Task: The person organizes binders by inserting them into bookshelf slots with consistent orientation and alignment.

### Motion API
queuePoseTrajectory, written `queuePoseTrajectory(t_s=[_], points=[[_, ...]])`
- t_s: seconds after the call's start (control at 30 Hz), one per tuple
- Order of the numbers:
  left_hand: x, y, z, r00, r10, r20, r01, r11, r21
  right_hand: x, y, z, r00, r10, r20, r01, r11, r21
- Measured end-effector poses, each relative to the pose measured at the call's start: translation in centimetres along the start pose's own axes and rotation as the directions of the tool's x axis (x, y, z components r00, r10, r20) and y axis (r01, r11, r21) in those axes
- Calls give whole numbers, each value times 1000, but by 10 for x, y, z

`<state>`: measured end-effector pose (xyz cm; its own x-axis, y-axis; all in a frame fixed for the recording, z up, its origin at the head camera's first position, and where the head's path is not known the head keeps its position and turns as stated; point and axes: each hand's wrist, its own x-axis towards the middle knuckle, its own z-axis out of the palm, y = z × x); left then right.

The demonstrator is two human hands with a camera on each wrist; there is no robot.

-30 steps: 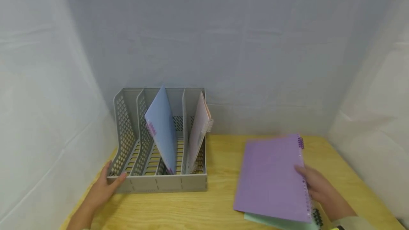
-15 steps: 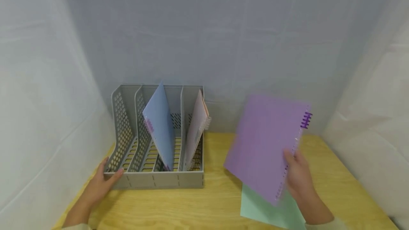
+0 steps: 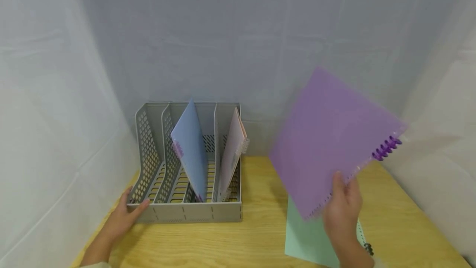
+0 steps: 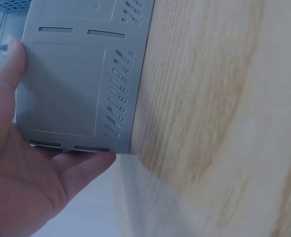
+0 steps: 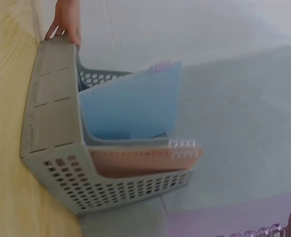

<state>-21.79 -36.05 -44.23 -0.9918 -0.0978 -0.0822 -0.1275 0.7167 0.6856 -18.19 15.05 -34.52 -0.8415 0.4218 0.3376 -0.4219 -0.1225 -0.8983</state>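
Observation:
My left hand (image 3: 122, 217) grips the near left corner of a grey file rack (image 3: 193, 213), thumb over the front rim and fingers around the side. A blue spiral notebook (image 3: 191, 152) leans left in the rack. In the rightmost compartment tilts a pale pink notebook (image 3: 231, 156), its cover orange-pink in the right wrist view. My right hand (image 3: 343, 208) holds a purple spiral notebook (image 3: 331, 139) by its bound edge, thumb on the near cover; the fingers behind are hidden. The notebook is raised and tilted, its purple coil at the right. Below lies a mint green notebook (image 3: 308, 239).
The rack stands at the left of a wooden table (image 3: 260, 235). White sheeting (image 3: 260, 53) hangs behind and along both sides. The two left compartments show only slotted floors. Bare wood lies between the rack and the green notebook.
My right hand has lifted the purple notebook off the green one and turned it clockwise, uncovering more of the green cover. My left hand has stayed on the rack corner.

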Motion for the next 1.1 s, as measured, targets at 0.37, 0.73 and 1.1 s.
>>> queuePoseTrajectory(t_s=[0.37, 0.73, 1.1], points=[[1, 3, 0, 1000, 3, 2, -3, 1000, -11, -15, -23, 36, 861, -509, 16, 412, 714, 567], [0, -1, -1, 1000, -24, 14, 24, 1000, -4, -36, -31, 83, 791, -612, 12, 521, 683, 511], [5, -1, 1, 1000, -4, 9, 4, 1000, 29, -49, -15, 144, 823, -562, 79, 506, 790, 348]])
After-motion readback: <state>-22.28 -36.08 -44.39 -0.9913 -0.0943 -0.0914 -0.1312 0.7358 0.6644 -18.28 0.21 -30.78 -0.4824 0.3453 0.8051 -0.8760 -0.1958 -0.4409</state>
